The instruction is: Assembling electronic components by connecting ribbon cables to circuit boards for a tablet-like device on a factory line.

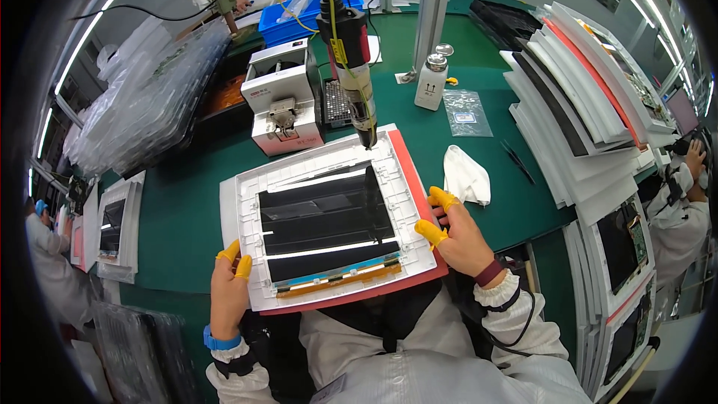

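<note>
A white plastic frame [409,213] with black sheeting [325,206] inside lies tilted in front of me. Along its near edge run blue and orange strips [340,283]. Beneath it a red foam sheet [413,168] sticks out at the right and near sides. My left hand [228,288], yellow cots on thumb and finger, grips the frame's left edge near the lower corner. On the opposite edge, my right hand [462,239], with similar cots, pinches the frame's side; some fingertips are hidden underneath. An electric screwdriver [355,93] hangs tip-down over the frame's far edge.
Beyond the frame stand a screw feeder [284,101] and a pump bottle [432,82]. A clear bag [468,114], white cloth [466,176] and tweezers [517,162] lie right. Foam sheets [535,150] stack at right, clear trays [149,105] at left. Other people work around.
</note>
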`<state>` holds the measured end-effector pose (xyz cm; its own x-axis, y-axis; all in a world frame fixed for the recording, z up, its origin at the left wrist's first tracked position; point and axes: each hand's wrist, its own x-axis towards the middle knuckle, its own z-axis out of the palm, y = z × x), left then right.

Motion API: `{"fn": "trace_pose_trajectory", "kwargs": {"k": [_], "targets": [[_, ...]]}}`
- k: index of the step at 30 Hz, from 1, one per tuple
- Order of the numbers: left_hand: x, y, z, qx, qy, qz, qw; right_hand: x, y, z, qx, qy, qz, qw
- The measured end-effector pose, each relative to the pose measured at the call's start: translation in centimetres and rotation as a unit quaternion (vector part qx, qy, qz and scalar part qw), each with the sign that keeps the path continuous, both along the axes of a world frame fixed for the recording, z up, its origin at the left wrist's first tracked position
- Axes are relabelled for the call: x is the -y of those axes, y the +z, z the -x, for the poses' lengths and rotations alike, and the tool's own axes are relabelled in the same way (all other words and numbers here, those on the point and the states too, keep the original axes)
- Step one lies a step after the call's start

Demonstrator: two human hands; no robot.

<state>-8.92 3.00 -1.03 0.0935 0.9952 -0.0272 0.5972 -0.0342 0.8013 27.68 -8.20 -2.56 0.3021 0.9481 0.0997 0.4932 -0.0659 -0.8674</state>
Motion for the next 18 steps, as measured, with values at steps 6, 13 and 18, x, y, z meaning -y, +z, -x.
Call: {"fn": "trace_pose_trajectory", "kwargs": {"k": [6, 13, 18], "targets": [[0.6, 0.1, 0.1, -0.059, -0.061, -0.032, 0.996, -1.0, 1.0, 0.7, 0.004, -0.042, 0.049, 0.998], [0.8, 0.7, -0.1, -0.040, -0.063, 0.003, 0.997, -2.0, 1.2, 0.1, 0.015, -0.059, 0.066, 0.996], [0.9, 1.0, 0.5, -0.043, -0.076, 0.026, 0.996, -2.1, 1.1, 0.1, 0.007, -0.065, 0.067, 0.996]]}}
